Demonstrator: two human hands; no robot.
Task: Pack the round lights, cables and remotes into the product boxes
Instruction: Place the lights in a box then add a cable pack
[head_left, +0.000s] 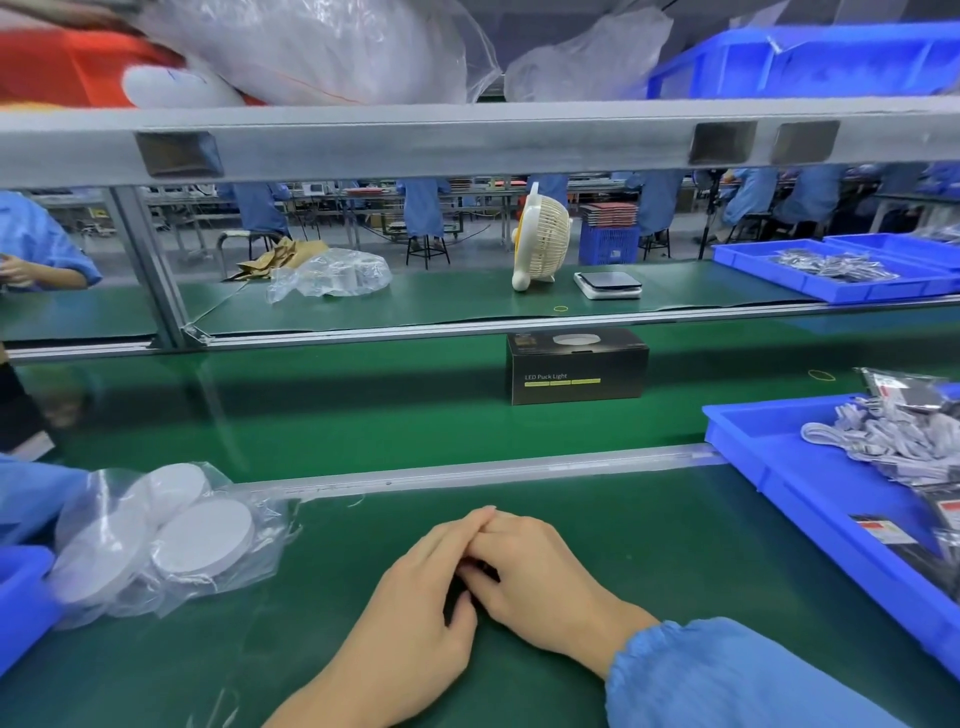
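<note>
**Bench inventory: hands together, stock at both sides**

Hands: your left hand and right hand rest low in the centre of the frame on the green bench, fingertips meeting at the top. Something dark shows in the gap between them. Whether either hand grips it cannot be told, since the fingers hide it.

Round lights: white discs in a clear plastic bag, lower left of the frame, lying on the bench just beside a blue bin corner at the left edge.

Product box: one black box printed "LED Puck Light", closed, standing on the green belt in the middle of the frame, well apart from your hands.

Cables: a heap of white coiled leads in the blue tray at the right edge. Dark packets with red and white labels lie lower in the same tray; their contents cannot be told.

Far side, upper half of the frame: a cream desk fan, a small scale just beside it, a crumpled clear bag, and another blue tray with wrapped items at the upper right.

Overhead shelf: plastic bags and a blue crate on top.
</note>
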